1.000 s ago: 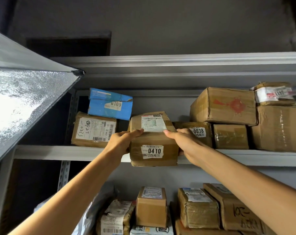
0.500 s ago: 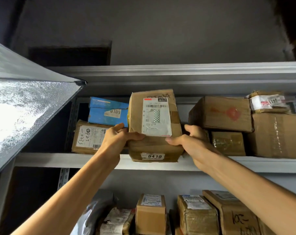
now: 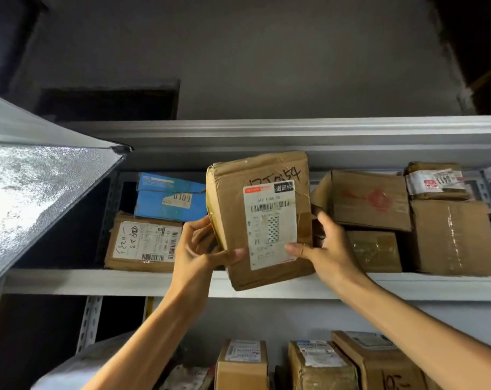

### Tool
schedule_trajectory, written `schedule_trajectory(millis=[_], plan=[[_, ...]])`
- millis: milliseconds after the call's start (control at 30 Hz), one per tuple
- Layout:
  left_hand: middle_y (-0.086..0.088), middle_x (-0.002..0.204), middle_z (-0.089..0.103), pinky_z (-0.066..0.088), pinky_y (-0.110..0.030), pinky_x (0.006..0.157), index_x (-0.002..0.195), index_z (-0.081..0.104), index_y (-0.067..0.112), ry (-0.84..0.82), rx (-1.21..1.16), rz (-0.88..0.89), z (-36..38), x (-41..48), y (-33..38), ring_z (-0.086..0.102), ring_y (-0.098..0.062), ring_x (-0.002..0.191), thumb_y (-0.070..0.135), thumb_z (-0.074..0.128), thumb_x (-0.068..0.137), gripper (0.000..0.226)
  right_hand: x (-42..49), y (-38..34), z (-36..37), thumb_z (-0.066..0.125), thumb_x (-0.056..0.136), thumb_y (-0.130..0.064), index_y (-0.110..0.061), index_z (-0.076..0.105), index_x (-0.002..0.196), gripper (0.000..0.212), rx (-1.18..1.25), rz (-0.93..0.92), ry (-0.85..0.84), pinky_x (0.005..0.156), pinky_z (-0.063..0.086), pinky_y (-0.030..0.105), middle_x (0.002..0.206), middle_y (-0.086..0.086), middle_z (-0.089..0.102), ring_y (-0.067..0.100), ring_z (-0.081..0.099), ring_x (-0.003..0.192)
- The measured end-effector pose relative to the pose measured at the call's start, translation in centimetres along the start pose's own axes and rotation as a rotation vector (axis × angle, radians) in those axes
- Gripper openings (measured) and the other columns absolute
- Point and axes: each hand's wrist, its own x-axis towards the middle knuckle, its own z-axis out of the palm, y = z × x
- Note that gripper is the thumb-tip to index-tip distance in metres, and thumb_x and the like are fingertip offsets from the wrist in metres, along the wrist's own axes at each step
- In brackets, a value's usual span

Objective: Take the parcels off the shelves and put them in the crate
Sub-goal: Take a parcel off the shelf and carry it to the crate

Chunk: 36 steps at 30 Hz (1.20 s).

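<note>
Left hand [image 3: 199,250] and right hand [image 3: 324,250] grip the cardboard parcel [image 3: 262,220] low on both sides, thumbs across its face. I'd draw it off the shelf [image 3: 120,282] level, thumbs firm.

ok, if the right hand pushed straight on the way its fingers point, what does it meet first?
The brown parcel it grips: the right hand points up-left, thumb on its front. Past that, perhaps the blue box, though depth is unclear.

One head-worn view looks forward and upward, close to the shelf [image 3: 69,281].
</note>
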Motion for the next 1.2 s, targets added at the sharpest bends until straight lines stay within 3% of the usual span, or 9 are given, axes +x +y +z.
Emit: schedule_trajectory(millis=[167, 333, 633, 767, 833, 900, 967, 1100, 1200], plan=[[-0.003, 0.115, 0.068, 0.057, -0.034, 0.083, 0.118, 0.051, 0.011, -0.049, 0.062, 0.131, 0.7, 0.1, 0.3, 0.064, -0.019, 0.112, 0.007, 0.09, 0.036, 0.091, 1.5, 0.1, -1.0, 0.081, 0.058, 0.016, -0.03, 0.052, 0.107, 0.073, -0.015, -0.025, 0.049, 0.082, 0.055, 0.036, 0.105, 0.0, 0.067, 0.018, 0.061, 0.101], [0.005, 0.117, 0.065, 0.053, -0.034, 0.094, 0.115, 0.053, 0.023, -0.013, 0.215, 0.299, 2.3, -0.7, 0.1, 0.058, -0.014, 0.119, 0.014, 0.094, 0.04, 0.086, 2.3, 0.3, -2.2, 0.072, 0.054, 0.03, -0.023, 0.054, 0.1, 0.072, 0.084, -0.043, 0.02, 0.057, 0.057, 0.023, 0.093, -0.001, 0.066, 0.011, 0.063, 0.087], [0.012, 0.116, 0.064, 0.053, -0.017, 0.086, 0.115, 0.052, 0.028, 0.058, 0.286, 0.389, 2.6, -1.4, -0.7, 0.059, -0.008, 0.116, 0.007, 0.095, 0.046, 0.084, 2.8, 0.1, -2.5, 0.07, 0.059, 0.028, -0.024, 0.058, 0.092, 0.063, 0.067, -0.084, -0.012, 0.064, 0.058, 0.023, 0.091, -0.001, 0.069, 0.016, 0.065, 0.09], [0.006, 0.113, 0.069, 0.056, -0.023, 0.079, 0.115, 0.06, 0.023, 0.062, 0.179, 0.251, 2.1, -0.3, 0.4, 0.066, -0.011, 0.106, 0.018, 0.094, 0.043, 0.08, 2.9, -0.4, -3.1, 0.08, 0.066, -0.001, -0.02, 0.062, 0.119, 0.059, 0.085, -0.068, -0.053, 0.087, 0.055, 0.039, 0.107, 0.002, 0.072, 0.02, 0.066, 0.103], [0.003, 0.106, 0.071, 0.057, -0.021, 0.068, 0.111, 0.063, 0.021, 0.073, 0.182, 0.165, 2.4, 0.4, 1.2, 0.07, -0.01, 0.096, 0.023, 0.095, 0.04, 0.078, 3.0, -0.5, -2.6, 0.079, 0.066, -0.019, -0.023, 0.056, 0.131, 0.07, 0.183, -0.011, -0.003, 0.08, 0.057, 0.035, 0.105, 0.0, 0.071, 0.016, 0.068, 0.096], [0.007, 0.1, 0.07, 0.057, -0.022, 0.062, 0.107, 0.064, 0.022, 0.128, 0.221, 0.121, 3.3, 0.8, 2.1, 0.07, -0.006, 0.087, 0.028, 0.096, 0.035, 0.079, 3.2, -0.7, -2.0, 0.077, 0.068, -0.022, -0.029, 0.06, 0.121, 0.056, 0.33, 0.072, 0.052, 0.06, 0.057, 0.025, 0.087, -0.006, 0.074, 0.009, 0.071, 0.077], [0.01, 0.104, 0.067, 0.059, -0.033, 0.072, 0.109, 0.062, 0.028, 0.204, 0.292, 0.114, 4.4, 0.8, 2.7, 0.069, -0.009, 0.093, 0.035, 0.094, 0.037, 0.079, 3.1, -0.9, -1.7, 0.073, 0.072, -0.018, -0.029, 0.068, 0.099, 0.029, 0.492, 0.153, 0.031, 0.052, 0.055, 0.024, 0.081, -0.005, 0.075, 0.009, 0.072, 0.07], [0.017, 0.105, 0.06, 0.055, -0.033, 0.075, 0.11, 0.056, 0.039, 0.245, 0.624, 0.269, 6.3, 0.4, 4.4, 0.062, -0.004, 0.096, 0.061, 0.08, 0.042, 0.076, 2.6, -0.4, -1.7, 0.067, 0.072, -0.021, -0.025, 0.076, 0.088, 0.019, 0.645, 0.223, -0.063, 0.059, 0.059, 0.034, 0.096, 0.004, 0.075, 0.018, 0.073, 0.081], [0.014, 0.096, 0.063, 0.048, -0.018, 0.067, 0.099, 0.06, 0.034, 0.277, 0.739, 0.326, 6.2, 1.7, 5.5, 0.06, 0.003, 0.082, 0.06, 0.076, 0.049, 0.059, 2.4, -1.3, -1.8, 0.071, 0.07, -0.031, -0.028, 0.075, 0.091, 0.022, 0.458, 0.203, -0.032, 0.073, 0.059, 0.041, 0.098, 0.002, 0.075, 0.021, 0.071, 0.087]])
